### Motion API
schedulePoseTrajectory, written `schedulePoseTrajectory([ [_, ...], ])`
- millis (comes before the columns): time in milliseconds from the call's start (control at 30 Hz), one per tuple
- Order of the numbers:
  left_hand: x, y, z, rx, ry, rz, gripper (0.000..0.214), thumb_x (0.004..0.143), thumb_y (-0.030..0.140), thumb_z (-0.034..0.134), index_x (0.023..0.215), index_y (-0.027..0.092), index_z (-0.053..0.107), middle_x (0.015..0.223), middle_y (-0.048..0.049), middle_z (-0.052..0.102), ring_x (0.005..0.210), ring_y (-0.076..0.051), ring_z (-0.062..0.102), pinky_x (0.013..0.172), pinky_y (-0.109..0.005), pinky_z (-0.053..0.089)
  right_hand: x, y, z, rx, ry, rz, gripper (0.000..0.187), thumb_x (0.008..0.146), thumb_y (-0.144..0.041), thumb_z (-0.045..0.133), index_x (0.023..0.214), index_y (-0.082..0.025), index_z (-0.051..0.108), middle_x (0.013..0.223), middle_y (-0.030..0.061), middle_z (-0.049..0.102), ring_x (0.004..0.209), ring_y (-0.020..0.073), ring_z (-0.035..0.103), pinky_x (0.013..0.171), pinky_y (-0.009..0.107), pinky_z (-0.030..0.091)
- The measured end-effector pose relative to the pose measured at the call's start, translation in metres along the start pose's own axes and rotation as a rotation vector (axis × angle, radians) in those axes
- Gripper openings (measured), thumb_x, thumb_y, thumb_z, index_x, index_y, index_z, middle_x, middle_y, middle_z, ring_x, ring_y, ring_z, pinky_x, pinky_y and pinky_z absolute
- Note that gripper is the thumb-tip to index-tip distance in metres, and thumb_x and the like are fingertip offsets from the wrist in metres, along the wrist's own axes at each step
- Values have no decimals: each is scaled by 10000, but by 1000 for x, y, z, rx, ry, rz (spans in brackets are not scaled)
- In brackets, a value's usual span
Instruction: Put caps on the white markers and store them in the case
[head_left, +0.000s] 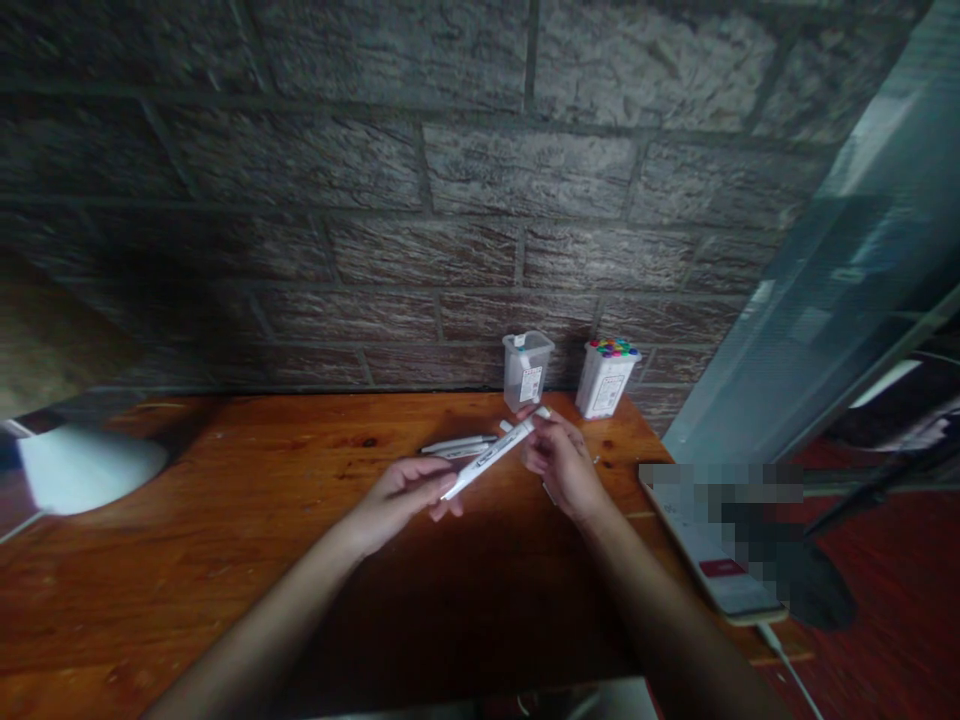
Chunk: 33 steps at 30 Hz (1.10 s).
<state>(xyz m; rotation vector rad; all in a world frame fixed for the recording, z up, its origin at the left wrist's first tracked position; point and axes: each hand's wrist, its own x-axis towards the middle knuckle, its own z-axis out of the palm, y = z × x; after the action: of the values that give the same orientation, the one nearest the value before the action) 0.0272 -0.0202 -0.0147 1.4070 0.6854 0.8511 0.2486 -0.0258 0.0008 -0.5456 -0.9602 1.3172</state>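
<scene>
A white marker (491,460) with dark print slants up to the right between my two hands, above the wooden table. My left hand (412,492) pinches its lower end between thumb and fingers. At the upper end, my right hand (564,465) has its fingers closed around the tip region, where a pale cap-like end sticks out. Behind the held marker, a few more markers (454,446) lie on the table, partly covered by it. A clear plastic box (517,380) stands just beyond my right hand, with a small white item near its rim.
A second plastic box (602,390) full of markers with colourful ends stands by the brick wall (465,250). On the left is a lamp (82,465) with a white base. A device with a cable (720,550) lies at the table's right edge.
</scene>
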Motion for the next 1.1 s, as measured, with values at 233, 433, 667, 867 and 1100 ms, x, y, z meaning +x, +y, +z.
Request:
schedulePoseTrajectory([
  [233,-4,9,6,94,-47,-75,307,765,388,748,904,122,686,675,-70,717,547,-109,549,542,-223,414,-3,-2,2,-28,-11,-12,156,846,-292,605,907,-178,692,589,-69,381,428,26,242,415,191,152],
  [433,1,1,8,141,-12,-68,316,800,420,697,923,129,685,745,-66,719,572,-112,538,566,-235,419,-1,-4,3,-94,51,-7,224,831,-382,655,915,-178,698,563,-66,379,470,46,300,419,177,188],
  [667,10,1,3,243,279,176,278,718,413,753,770,148,691,783,-38,705,734,-158,605,703,-258,449,10,-28,-17,-172,409,-224,360,758,-475,717,1030,-247,653,744,-39,589,551,67,484,486,194,375],
  [867,9,-10,0,276,318,125,548,875,557,512,475,183,477,377,47,412,401,-96,386,532,-245,365,57,-67,-33,-333,595,-422,462,671,-461,770,1048,-240,621,824,-4,658,731,130,637,524,197,421],
  [1100,12,-12,-4,320,362,221,505,907,522,489,534,182,456,480,45,439,491,-106,424,566,-236,359,127,-87,-18,-1365,430,-372,443,865,-455,536,1141,-127,644,864,121,731,765,215,680,700,312,485],
])
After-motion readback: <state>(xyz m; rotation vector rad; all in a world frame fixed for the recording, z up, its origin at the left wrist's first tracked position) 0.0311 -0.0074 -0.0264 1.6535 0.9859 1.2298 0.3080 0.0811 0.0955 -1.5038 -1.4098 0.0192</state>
